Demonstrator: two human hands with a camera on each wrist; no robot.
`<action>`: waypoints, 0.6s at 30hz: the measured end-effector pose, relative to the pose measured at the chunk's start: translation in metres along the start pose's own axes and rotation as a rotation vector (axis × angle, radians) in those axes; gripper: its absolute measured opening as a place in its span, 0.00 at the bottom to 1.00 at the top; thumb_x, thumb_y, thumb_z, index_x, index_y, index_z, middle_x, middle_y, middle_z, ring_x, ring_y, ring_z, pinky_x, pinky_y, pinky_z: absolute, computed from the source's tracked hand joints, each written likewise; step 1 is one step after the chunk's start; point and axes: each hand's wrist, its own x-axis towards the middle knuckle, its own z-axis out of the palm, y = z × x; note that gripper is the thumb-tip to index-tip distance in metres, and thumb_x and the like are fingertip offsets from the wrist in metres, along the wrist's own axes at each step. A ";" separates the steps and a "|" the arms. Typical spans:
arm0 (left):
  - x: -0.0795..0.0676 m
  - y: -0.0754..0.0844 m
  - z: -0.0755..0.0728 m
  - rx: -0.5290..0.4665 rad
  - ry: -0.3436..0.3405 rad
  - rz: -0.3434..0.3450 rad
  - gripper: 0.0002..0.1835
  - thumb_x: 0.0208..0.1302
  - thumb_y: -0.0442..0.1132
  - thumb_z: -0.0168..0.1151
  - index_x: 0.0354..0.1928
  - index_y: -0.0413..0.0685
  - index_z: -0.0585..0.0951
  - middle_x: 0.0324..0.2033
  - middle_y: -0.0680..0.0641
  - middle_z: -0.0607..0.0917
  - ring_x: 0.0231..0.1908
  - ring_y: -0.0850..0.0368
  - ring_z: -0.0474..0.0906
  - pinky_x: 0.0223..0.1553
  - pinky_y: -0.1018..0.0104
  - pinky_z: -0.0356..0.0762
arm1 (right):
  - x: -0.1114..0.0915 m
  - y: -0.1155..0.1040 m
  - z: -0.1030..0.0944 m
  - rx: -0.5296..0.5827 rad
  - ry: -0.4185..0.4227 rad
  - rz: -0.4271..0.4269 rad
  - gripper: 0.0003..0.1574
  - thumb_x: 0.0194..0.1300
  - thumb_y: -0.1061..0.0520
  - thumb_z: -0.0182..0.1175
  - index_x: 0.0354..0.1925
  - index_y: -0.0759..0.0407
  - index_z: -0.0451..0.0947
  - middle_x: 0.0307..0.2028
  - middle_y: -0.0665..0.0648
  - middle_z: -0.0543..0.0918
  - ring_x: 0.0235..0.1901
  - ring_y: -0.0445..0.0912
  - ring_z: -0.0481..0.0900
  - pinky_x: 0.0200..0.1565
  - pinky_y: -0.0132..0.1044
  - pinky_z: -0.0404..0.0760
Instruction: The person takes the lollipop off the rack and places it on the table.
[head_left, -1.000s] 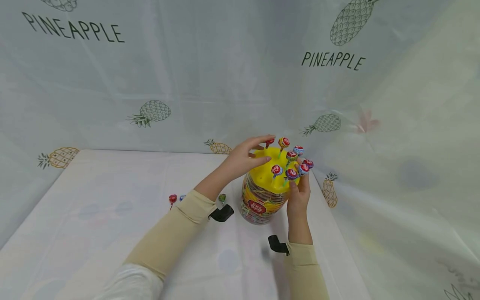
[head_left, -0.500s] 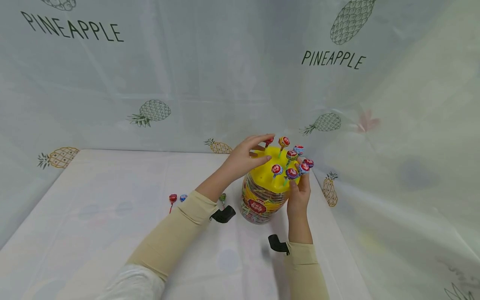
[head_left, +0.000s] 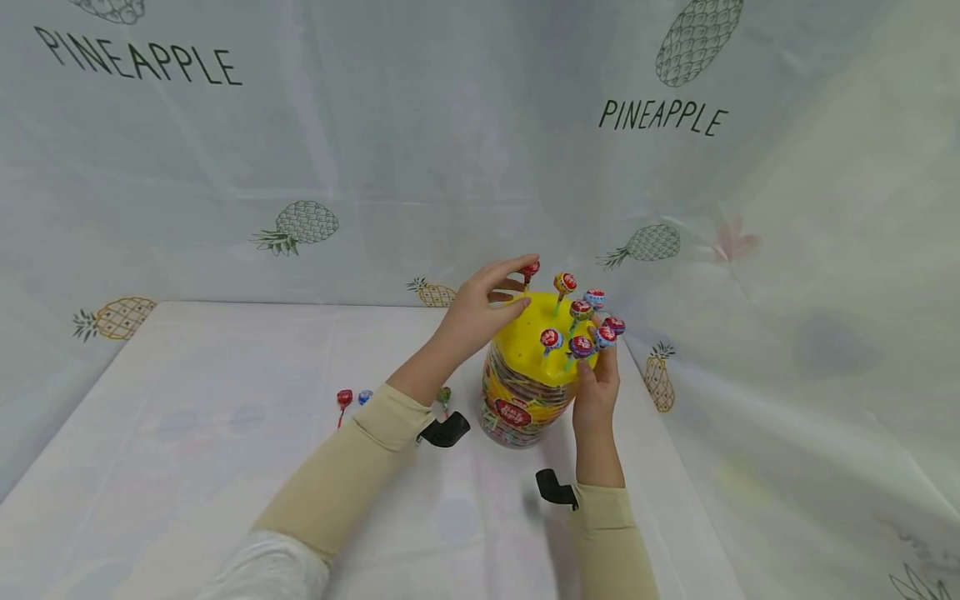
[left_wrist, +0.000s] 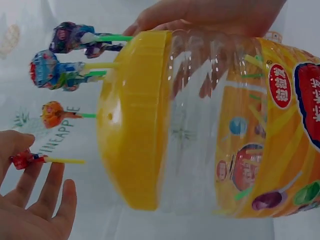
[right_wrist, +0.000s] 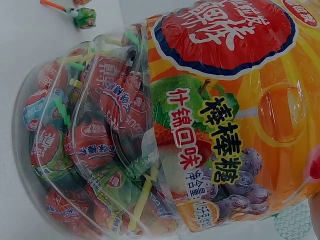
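Between thumb and index finger, my left hand pinches a red-wrapped lollipop by its head. In the left wrist view its yellow stick points at the domed yellow lid, with a gap between stick tip and lid. The lid tops a clear candy jar standing tilted on the table. My right hand grips the jar's right side near the lid, some fingers hidden behind it. Several lollipops stand upright in the lid's holes, among them an orange-yellow one. More wrapped lollipops fill the jar's bottom.
Left of the jar, a red lollipop, a blue one and a green one lie on the white-covered table, partly behind the left forearm. A pineapple-print curtain hangs behind and at right.
My left hand has risen slightly and moved left, lifting the red lollipop up from the lid. The right hand and the jar stay in place.
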 end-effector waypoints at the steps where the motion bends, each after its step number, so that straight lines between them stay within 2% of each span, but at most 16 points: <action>1: -0.002 0.000 -0.003 -0.009 0.006 0.006 0.29 0.67 0.33 0.62 0.68 0.58 0.72 0.60 0.54 0.75 0.51 0.58 0.76 0.56 0.58 0.74 | 0.000 0.000 0.000 0.000 -0.001 -0.002 0.32 0.70 0.54 0.58 0.70 0.50 0.66 0.71 0.57 0.61 0.68 0.53 0.60 0.64 0.36 0.66; 6: -0.017 -0.001 -0.023 -0.001 0.025 0.013 0.29 0.66 0.32 0.62 0.68 0.57 0.72 0.61 0.54 0.74 0.50 0.57 0.77 0.56 0.58 0.74 | 0.001 0.002 0.000 -0.002 -0.004 -0.008 0.34 0.70 0.52 0.58 0.71 0.52 0.63 0.71 0.57 0.61 0.68 0.54 0.61 0.63 0.37 0.67; 9: -0.030 -0.004 -0.034 0.012 0.042 -0.005 0.29 0.65 0.30 0.63 0.68 0.55 0.73 0.60 0.52 0.75 0.49 0.56 0.78 0.54 0.60 0.75 | 0.001 0.002 0.001 -0.011 0.000 0.001 0.35 0.70 0.52 0.58 0.72 0.52 0.63 0.71 0.56 0.61 0.68 0.53 0.61 0.62 0.36 0.68; 12: -0.044 -0.010 -0.044 0.004 0.049 -0.046 0.29 0.65 0.29 0.63 0.67 0.54 0.73 0.59 0.51 0.75 0.47 0.54 0.78 0.54 0.59 0.75 | 0.001 0.002 0.000 -0.005 0.001 -0.003 0.34 0.71 0.53 0.57 0.72 0.52 0.63 0.71 0.57 0.60 0.68 0.53 0.61 0.63 0.36 0.67; 18: -0.072 -0.026 -0.059 0.041 0.066 -0.165 0.29 0.64 0.30 0.64 0.67 0.54 0.73 0.59 0.51 0.75 0.46 0.53 0.79 0.53 0.58 0.76 | 0.001 0.003 -0.001 0.009 -0.010 -0.008 0.36 0.71 0.55 0.57 0.73 0.58 0.59 0.71 0.58 0.60 0.69 0.54 0.59 0.64 0.37 0.66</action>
